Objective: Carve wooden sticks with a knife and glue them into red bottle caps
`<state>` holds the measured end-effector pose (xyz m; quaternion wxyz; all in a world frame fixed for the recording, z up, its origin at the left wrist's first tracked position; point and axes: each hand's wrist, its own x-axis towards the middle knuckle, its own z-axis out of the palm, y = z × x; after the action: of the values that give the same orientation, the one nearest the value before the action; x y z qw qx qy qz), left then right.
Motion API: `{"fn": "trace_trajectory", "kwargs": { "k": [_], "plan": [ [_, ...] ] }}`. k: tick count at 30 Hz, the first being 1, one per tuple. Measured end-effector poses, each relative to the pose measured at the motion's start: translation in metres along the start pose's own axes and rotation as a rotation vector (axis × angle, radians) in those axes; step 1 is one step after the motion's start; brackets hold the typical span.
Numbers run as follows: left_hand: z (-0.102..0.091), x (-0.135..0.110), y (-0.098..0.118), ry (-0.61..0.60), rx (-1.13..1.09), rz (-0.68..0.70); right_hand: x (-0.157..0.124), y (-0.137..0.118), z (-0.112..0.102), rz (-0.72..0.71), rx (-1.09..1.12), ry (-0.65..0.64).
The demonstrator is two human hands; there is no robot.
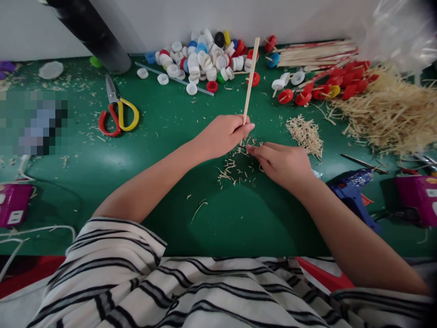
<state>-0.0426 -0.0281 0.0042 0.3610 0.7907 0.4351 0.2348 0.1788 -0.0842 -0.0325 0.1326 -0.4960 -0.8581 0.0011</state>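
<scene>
My left hand [223, 135] is closed around a pale wooden chopstick [251, 79], which points up and leans slightly right. Just below and to the right, my right hand [285, 163] is closed in a pinch on a thin dark blade [241, 146], its tip close to the stick's lower end. Fingers hide most of this tool, and I cannot tell whether it touches the wood. Small wood shavings [229, 172] lie scattered on the green table [218, 223] under both hands.
Bottle caps [201, 61] are heaped at the back, beside wooden sticks [314, 53] and red caps on sticks [348, 84]. Wood fibres [392, 109] and a blue glue gun [353, 193] lie right. Scissors [118, 111] and a black cylinder [94, 34] are left.
</scene>
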Motion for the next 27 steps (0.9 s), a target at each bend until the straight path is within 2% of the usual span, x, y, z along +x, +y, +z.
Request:
{"fn": "trace_trajectory", "kwargs": {
  "k": [14, 27],
  "plan": [
    [-0.0001, -0.0016, -0.0004, 0.002, 0.095, 0.009, -0.0031, -0.0022, -0.0001, 0.017, -0.059, -0.047],
    [0.0051, -0.0021, -0.0009, 0.041, 0.037, -0.007, -0.0094, -0.0038, -0.0014, -0.020, -0.138, -0.151]
  ]
}}
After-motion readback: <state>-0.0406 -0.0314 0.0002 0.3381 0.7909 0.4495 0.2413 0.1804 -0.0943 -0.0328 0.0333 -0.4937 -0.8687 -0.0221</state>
